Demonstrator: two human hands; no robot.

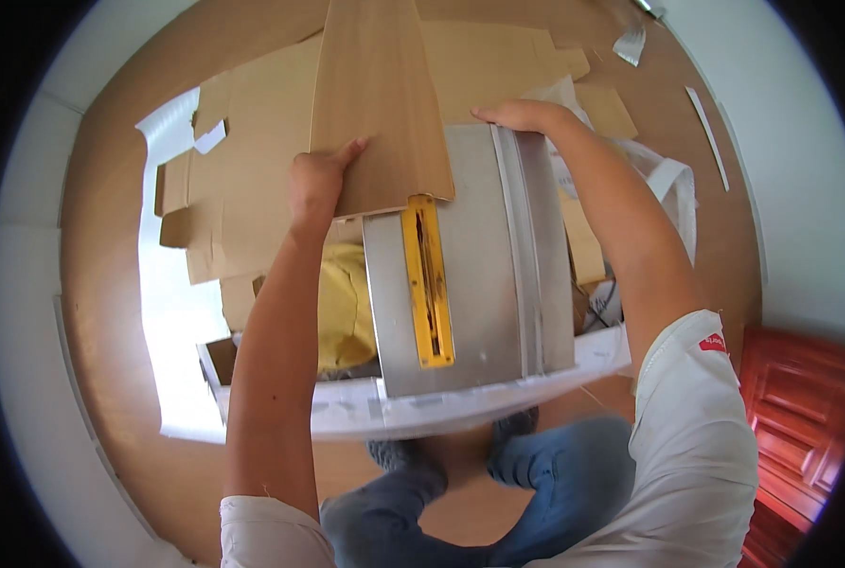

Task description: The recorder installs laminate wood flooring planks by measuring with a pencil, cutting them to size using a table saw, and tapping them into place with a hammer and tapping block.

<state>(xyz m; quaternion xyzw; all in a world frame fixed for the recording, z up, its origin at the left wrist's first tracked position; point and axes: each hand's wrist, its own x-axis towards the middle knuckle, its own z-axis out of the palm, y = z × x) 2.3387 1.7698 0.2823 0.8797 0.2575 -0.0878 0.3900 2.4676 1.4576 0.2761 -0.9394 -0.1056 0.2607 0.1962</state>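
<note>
A light wooden plank (375, 95) lies on a grey metal saw table (484, 275) with a yellow slot insert (428, 284) in its middle. My left hand (316, 180) grips the plank's near left corner, just left of the slot. My right hand (522, 115) rests on the far end of the metal fence rail (526, 246) at the table's right side. The plank's near edge sits at the far end of the yellow slot. Whether a blade stands in the slot is unclear.
Flattened cardboard sheets (242, 189) cover the wooden floor (100, 284) beyond and left of the saw. A yellow cloth (346, 303) lies left of the table, white plastic wrap (673, 189) to the right. A red wooden door (801, 417) stands at the lower right.
</note>
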